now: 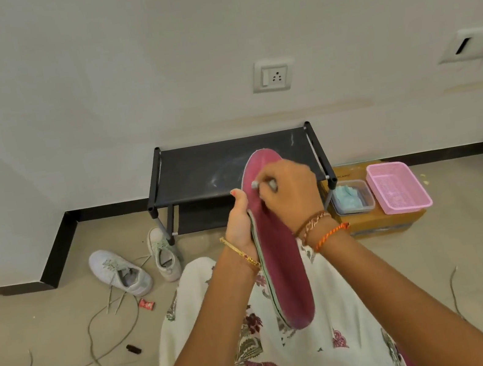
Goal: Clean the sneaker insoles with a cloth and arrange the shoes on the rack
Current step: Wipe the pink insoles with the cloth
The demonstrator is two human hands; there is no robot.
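The left hand (239, 220) is gripping a pink insole (279, 250) by its left edge, thumb curled over the rim, and holding it up over the lap in front of the black shoe rack (199, 171). The right hand (291, 198) is lying on the insole's upper part with fingers curled round something small and grey, though what it is cannot be told. Three white sneakers (120, 273) are lying on the floor to the left, laces trailing, and a pink basket (397, 187) is sitting right of the rack.
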